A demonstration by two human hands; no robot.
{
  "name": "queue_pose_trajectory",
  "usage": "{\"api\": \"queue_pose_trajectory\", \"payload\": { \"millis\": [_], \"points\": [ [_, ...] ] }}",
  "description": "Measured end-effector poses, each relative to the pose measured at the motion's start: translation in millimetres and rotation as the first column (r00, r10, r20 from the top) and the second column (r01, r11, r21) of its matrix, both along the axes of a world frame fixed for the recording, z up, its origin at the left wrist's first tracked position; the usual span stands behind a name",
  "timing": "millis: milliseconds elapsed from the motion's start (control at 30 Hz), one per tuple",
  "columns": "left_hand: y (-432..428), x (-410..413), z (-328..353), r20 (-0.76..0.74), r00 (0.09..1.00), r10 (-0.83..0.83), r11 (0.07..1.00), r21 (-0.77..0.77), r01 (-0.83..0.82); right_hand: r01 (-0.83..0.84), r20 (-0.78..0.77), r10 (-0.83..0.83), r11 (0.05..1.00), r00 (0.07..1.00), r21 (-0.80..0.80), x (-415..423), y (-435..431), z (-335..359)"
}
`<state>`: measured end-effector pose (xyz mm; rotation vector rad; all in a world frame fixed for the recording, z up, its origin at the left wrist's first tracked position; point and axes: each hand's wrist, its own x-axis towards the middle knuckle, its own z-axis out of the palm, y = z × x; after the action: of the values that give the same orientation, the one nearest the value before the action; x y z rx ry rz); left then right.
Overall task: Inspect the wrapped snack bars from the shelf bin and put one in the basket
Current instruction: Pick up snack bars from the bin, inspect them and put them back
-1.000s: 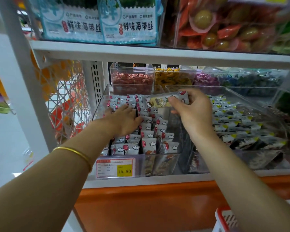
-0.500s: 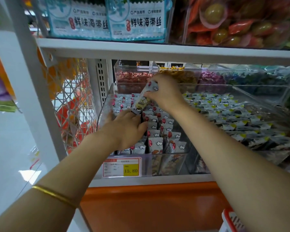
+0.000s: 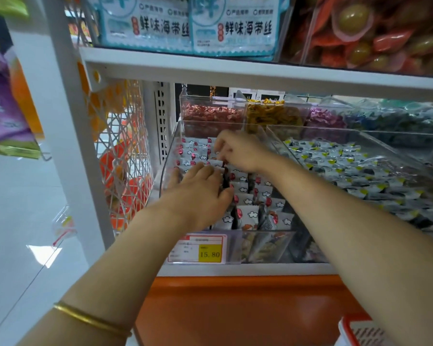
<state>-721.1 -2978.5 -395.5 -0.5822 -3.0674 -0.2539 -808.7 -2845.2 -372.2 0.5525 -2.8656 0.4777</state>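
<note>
Change: the bar I held up is now down among the snack bars (image 3: 245, 216) in the shelf bin (image 3: 168, 158).
Right hand (image 3: 238, 151): fingers curled into the back rows; I cannot tell whether they grip anything.
Left hand (image 3: 200, 193): flat on the bars.
Basket (image 3: 355, 330): lower right, well apart.

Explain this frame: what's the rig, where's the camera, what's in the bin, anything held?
No machine: a person's two bare hands, filmed by one head-worn camera looking forward and down at a shop shelf. Both reach into a clear bin of wrapped bars. The left hand lies flat on the bars, fingers straight, holding nothing. The right hand has its fingers curled among the rear bars; whether they pinch one, I cannot tell. A price tag sits on the bin's front; a basket corner shows bottom right.
</note>
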Motion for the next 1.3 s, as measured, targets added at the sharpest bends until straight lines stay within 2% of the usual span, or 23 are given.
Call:
{"api": "queue_pose_trajectory", "payload": {
  "millis": [67,133,200,300,367,467,567,800,900,967,1033,1133,1233,1300],
  "points": [
    [-0.2,0.6,0.9,-0.001,1.000,-0.002,1.000,0.009,0.002,0.041,-0.017,-0.043,0.994,0.999,-0.101,-7.1,0.6,3.2],
    [0.0,1.0,1.2,-0.002,1.000,-0.003,1.000,0.022,0.003,0.077,-0.069,-0.085,0.991,0.994,-0.111,-14.9,-1.5,4.7],
    [0.2,1.0,0.7,-0.002,1.000,-0.002,0.999,0.037,0.002,0.100,-0.123,-0.103,0.994,0.987,-0.032,-22.0,-6.4,4.8],
    [0.1,0.4,0.2,-0.002,1.000,-0.009,0.999,0.052,0.009,0.130,-0.169,-0.096,0.971,0.981,0.199,-28.5,-16.3,2.5],
    [0.2,1.0,0.4,0.006,1.000,-0.008,0.998,0.060,0.008,0.145,-0.181,-0.100,0.956,0.978,0.256,-28.6,-22.3,-0.5],
    [-0.1,1.8,2.2,0.013,1.000,0.001,0.998,0.063,-0.002,0.127,-0.184,-0.101,0.983,0.978,0.136,-27.0,-25.3,1.5],
    [-0.4,3.8,3.5,0.028,1.000,0.005,0.998,0.061,-0.006,0.084,-0.110,-0.086,0.996,0.990,-0.027,-21.2,-22.6,6.2],
    [1.6,7.7,3.8,0.036,0.999,0.024,0.998,0.062,-0.026,0.070,-0.136,-0.074,0.997,0.988,-0.036,-9.4,-17.8,-0.3],
    [0.0,7.4,4.2,0.034,0.999,0.033,0.995,0.090,-0.036,0.073,-0.188,-0.108,0.981,0.976,-0.182,-3.1,-16.4,9.8],
    [-1.3,8.3,4.6,0.015,0.999,0.031,0.990,0.135,-0.032,0.070,-0.226,-0.151,0.941,0.962,-0.331,5.1,-11.3,17.4],
    [-2.0,11.6,5.6,0.003,0.999,0.051,0.959,0.281,-0.050,0.067,-0.253,-0.209,0.877,0.945,-0.475,16.7,-3.5,21.3],
    [-1.7,20.0,8.5,-0.062,0.993,0.101,0.890,0.452,-0.062,0.067,-0.212,-0.292,0.719,0.933,-0.692,44.1,8.9,20.9],
    [-2.2,27.5,12.8,-0.139,0.974,0.178,0.823,0.563,-0.070,0.100,-0.165,-0.367,0.605,0.915,-0.790,77.4,22.7,12.7],
    [-2.3,35.3,16.0,-0.105,0.975,0.195,0.766,0.638,-0.085,0.116,-0.101,-0.363,0.530,0.926,-0.840,100.2,29.9,5.1]
  ]
}}
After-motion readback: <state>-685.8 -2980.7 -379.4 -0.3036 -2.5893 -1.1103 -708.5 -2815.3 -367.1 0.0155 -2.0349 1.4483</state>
